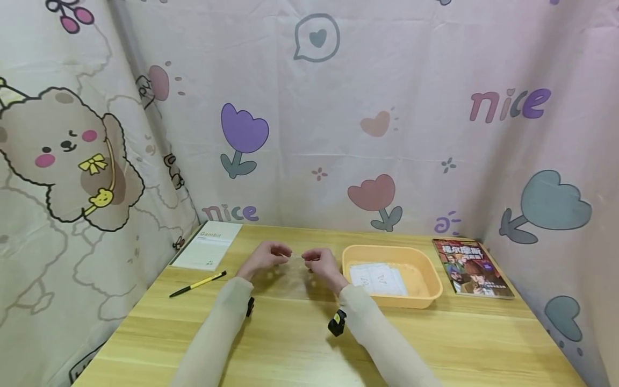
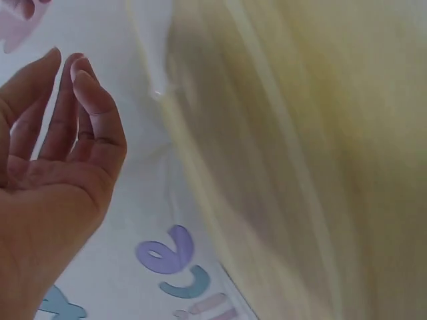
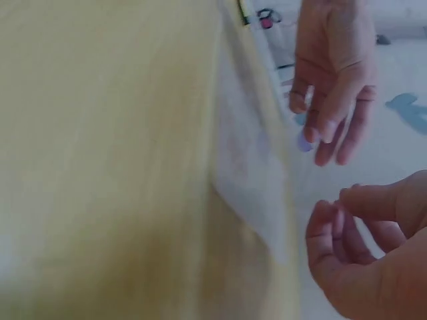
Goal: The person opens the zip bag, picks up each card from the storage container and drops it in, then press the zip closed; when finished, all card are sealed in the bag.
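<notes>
A clear plastic sheet or bag (image 3: 247,153) lies flat on the table, under and between the two hands. My left hand (image 1: 267,258) hovers over its left side; in the left wrist view the thumb and loosely bent fingertips stand apart. My right hand (image 1: 323,264) is opposite, a short gap away. In the right wrist view its thumb meets the bent index finger, and I cannot tell whether something thin is between them. A faint pale line (image 1: 296,255) spans the gap between both sets of fingertips in the head view.
Right of the hands stands a yellow plastic basin (image 1: 420,279) with white printed packets (image 1: 379,278) inside. A comic-style book (image 1: 471,269) lies farther right. On the left are a Gambit notepad (image 1: 205,247) and a yellow-black pen (image 1: 198,284). Patterned curtains (image 1: 309,107) hang behind.
</notes>
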The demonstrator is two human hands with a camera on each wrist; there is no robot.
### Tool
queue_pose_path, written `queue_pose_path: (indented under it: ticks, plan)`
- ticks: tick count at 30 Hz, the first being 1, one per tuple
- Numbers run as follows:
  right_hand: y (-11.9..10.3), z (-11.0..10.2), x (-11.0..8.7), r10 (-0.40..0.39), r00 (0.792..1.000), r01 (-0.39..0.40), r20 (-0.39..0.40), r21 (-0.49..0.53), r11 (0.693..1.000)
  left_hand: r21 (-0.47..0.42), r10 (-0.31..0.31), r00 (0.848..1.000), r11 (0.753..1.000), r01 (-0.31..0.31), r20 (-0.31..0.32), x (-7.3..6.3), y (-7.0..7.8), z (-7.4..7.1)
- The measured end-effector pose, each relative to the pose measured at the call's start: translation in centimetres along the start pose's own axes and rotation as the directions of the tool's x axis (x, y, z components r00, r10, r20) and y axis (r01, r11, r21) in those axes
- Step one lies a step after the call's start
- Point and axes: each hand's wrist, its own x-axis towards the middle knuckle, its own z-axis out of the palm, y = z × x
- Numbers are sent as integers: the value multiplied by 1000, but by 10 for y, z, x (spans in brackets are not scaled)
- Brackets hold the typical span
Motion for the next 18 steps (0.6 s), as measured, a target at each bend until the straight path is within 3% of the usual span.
queue_pose_path:
  ticks: [11, 18]
  plan:
    - [30, 7, 21, 78, 991, -76, -109, 24, 997, -69, -141, 990, 987, 142, 17, 14, -19, -2]
    - [34, 6, 30, 61, 994, -67, -94, -56, 996, -87, -189, 982, 978, 189, 0, 17, -24, -4]
